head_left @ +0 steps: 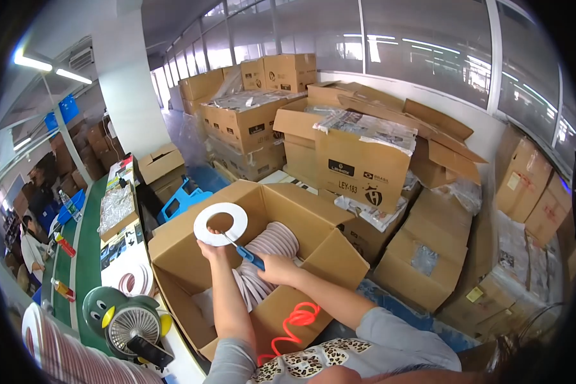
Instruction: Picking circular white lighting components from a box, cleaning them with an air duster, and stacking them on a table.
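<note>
My left hand (211,248) is closed on the lower edge of a flat white ring (239,221), held up over an open cardboard box (173,240). Its fingers show partly through the hole. In my right hand (278,269) is a blue-handled tool (250,258) with a thin metal shaft. The shaft's tip meets or nearly meets the ring's lower right edge; I cannot tell if they touch. Inside the box, below both hands, lies a long row of white rings (272,244) packed face to face, partly hidden by my forearms.
A red coiled hose (294,320) hangs at the box's near side. To the left are a penguin-shaped fan (133,326), more stacked rings (70,345) and a green conveyor (86,256). Large cartons (358,163) crowd the far side and right. A person (33,246) sits far left.
</note>
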Demonstrator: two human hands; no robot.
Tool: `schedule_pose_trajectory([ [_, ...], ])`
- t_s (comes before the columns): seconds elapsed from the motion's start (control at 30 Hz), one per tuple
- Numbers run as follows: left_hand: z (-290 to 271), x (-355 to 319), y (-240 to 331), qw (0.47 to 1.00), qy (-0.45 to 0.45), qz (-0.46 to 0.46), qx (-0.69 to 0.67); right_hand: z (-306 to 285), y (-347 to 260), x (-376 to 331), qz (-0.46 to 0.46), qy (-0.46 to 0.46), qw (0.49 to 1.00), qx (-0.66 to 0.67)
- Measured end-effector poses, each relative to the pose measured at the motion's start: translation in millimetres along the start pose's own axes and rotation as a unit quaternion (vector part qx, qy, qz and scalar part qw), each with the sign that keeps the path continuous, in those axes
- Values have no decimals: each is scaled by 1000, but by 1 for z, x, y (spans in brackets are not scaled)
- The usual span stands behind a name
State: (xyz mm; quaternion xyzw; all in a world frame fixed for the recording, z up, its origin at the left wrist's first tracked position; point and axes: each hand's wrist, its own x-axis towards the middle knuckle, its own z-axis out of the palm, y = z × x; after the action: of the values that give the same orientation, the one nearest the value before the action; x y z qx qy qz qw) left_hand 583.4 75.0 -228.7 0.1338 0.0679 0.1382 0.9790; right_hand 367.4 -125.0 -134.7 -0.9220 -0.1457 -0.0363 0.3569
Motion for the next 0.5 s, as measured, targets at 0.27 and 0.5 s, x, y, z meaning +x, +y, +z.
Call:
schedule_pose_trajectory([
  [0.27, -10, 43, 66, 962, -101, -56, 246, -9, 9, -11, -36, -165, 976, 135],
  [0.5, 29, -24, 52, 911, -54, -270, 306, -65, 69, 12, 125, -42, 979, 158],
])
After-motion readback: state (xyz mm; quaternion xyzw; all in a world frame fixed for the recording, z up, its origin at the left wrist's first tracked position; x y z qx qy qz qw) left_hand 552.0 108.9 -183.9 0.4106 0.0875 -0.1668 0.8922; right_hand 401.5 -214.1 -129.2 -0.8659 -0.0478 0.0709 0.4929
